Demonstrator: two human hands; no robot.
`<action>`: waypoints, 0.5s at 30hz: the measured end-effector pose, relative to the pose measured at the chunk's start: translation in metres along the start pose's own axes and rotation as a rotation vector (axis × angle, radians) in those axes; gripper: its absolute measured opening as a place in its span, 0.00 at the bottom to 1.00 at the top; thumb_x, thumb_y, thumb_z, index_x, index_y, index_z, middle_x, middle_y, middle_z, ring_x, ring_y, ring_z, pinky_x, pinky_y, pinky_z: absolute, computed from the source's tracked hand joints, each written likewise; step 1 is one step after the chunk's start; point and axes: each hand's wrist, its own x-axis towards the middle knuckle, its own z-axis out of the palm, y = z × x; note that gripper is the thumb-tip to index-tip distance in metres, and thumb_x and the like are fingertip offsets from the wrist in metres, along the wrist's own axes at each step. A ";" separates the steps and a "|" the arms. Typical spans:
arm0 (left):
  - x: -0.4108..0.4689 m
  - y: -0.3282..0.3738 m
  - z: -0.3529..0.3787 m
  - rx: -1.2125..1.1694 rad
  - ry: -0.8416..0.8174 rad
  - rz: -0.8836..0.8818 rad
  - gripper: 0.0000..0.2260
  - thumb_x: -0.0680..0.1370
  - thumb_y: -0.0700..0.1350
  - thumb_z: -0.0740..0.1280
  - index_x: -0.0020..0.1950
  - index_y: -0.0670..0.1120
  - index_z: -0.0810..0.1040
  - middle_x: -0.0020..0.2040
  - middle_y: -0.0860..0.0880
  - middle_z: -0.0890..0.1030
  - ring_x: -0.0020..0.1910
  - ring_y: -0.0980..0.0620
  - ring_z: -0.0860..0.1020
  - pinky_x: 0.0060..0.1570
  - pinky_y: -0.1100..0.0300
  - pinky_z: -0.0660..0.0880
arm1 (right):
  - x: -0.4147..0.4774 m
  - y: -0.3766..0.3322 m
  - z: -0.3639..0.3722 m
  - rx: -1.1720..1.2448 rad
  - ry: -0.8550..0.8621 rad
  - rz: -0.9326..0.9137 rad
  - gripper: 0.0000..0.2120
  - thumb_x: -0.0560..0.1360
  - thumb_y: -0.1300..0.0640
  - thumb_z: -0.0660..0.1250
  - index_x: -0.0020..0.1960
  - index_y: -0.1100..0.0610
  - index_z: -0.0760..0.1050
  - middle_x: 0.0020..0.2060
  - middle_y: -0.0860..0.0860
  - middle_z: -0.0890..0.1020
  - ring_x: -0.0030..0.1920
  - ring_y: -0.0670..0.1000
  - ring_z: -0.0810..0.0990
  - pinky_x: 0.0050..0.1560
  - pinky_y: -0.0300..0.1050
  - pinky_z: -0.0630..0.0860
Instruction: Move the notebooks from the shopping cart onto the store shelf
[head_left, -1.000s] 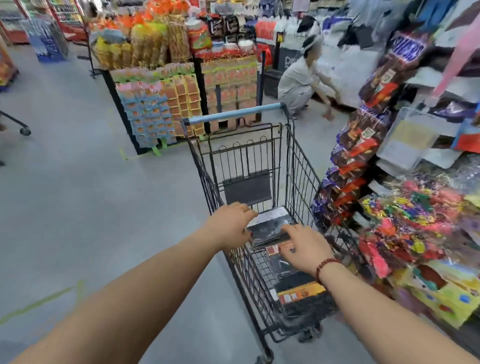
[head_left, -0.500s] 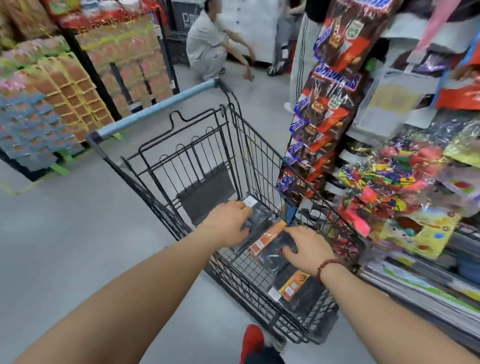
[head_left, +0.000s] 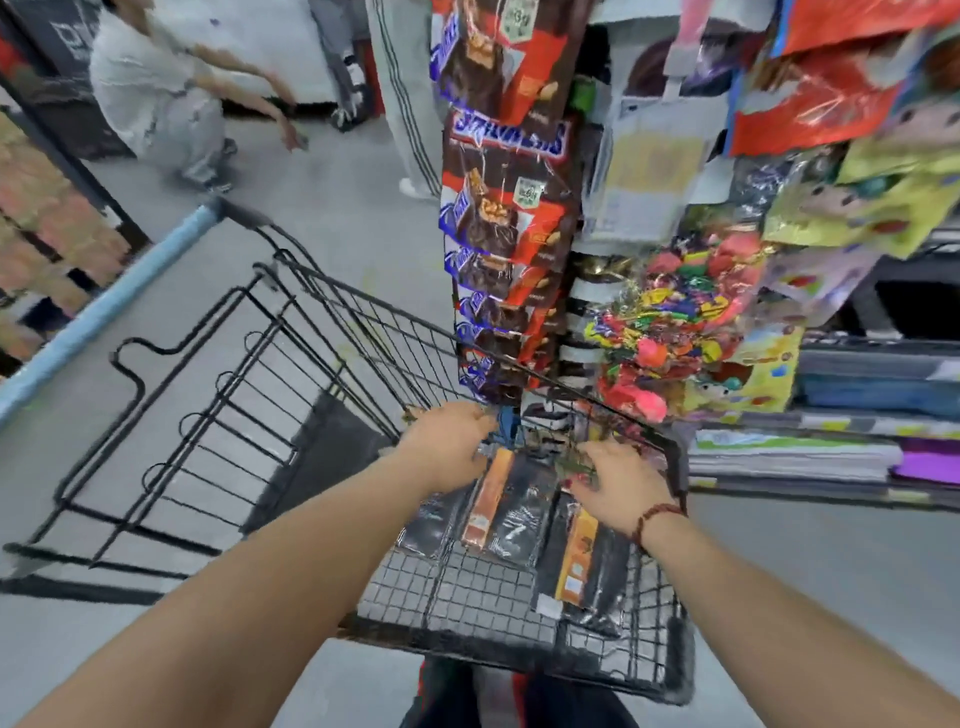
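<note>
Black wire mesh fills the view: the shopping cart (head_left: 467, 587) is a grid of thin dark rods with a pale blue handle bar (head_left: 104, 306) running off to the left. Down in the basket lie the notebooks (head_left: 511, 512), flat, slim rectangles in glossy clear wrap that catches the light, dark covers with an orange band along one long edge. Each one's long axis runs from the near end of the cart toward the far end, tilted slightly; they sit side by side, edges overlapping, a second one (head_left: 584, 566) nearer the right wall of the basket.

Both bare arms reach in. The left hand (head_left: 449, 439) is curled, palm down, over the far ends of the notebooks, fingers bent at their top edges; whether it has actually gripped one I cannot tell, the picture is smeared there. The right hand (head_left: 610, 478), a red beaded bracelet (head_left: 657, 517) at the wrist, has its fingers spread and pressed down on the upper part of the right-hand notebooks, not closed around anything.

Just beyond the cart's right side, the store shelf (head_left: 795, 462) carries flat stacks of paper goods. Above it hang shiny bags of bright wrapped sweets (head_left: 675, 322) and a column of brown chocolate bar packs (head_left: 498, 218). Grey smooth floor (head_left: 130, 665) all round. A crouching person (head_left: 156, 93) in light clothes is at the far left.
</note>
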 end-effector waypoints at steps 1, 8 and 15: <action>0.008 -0.003 0.002 0.002 -0.021 0.035 0.20 0.75 0.48 0.63 0.66 0.45 0.70 0.60 0.44 0.75 0.59 0.43 0.73 0.56 0.49 0.74 | -0.002 0.000 0.004 0.026 0.002 0.047 0.26 0.74 0.46 0.62 0.69 0.53 0.66 0.62 0.55 0.74 0.62 0.57 0.73 0.60 0.49 0.72; 0.047 -0.015 0.042 -0.003 -0.161 0.216 0.19 0.74 0.47 0.62 0.65 0.45 0.71 0.61 0.44 0.75 0.61 0.42 0.73 0.59 0.47 0.72 | -0.014 -0.002 0.050 0.302 0.070 0.391 0.24 0.72 0.46 0.64 0.66 0.54 0.69 0.61 0.57 0.75 0.61 0.58 0.74 0.60 0.49 0.73; 0.058 -0.016 0.139 -0.207 -0.287 0.165 0.25 0.75 0.50 0.63 0.72 0.51 0.66 0.71 0.46 0.69 0.69 0.45 0.67 0.66 0.49 0.69 | -0.003 0.018 0.117 0.547 0.124 0.668 0.24 0.73 0.49 0.67 0.66 0.57 0.70 0.59 0.57 0.76 0.49 0.54 0.76 0.53 0.47 0.75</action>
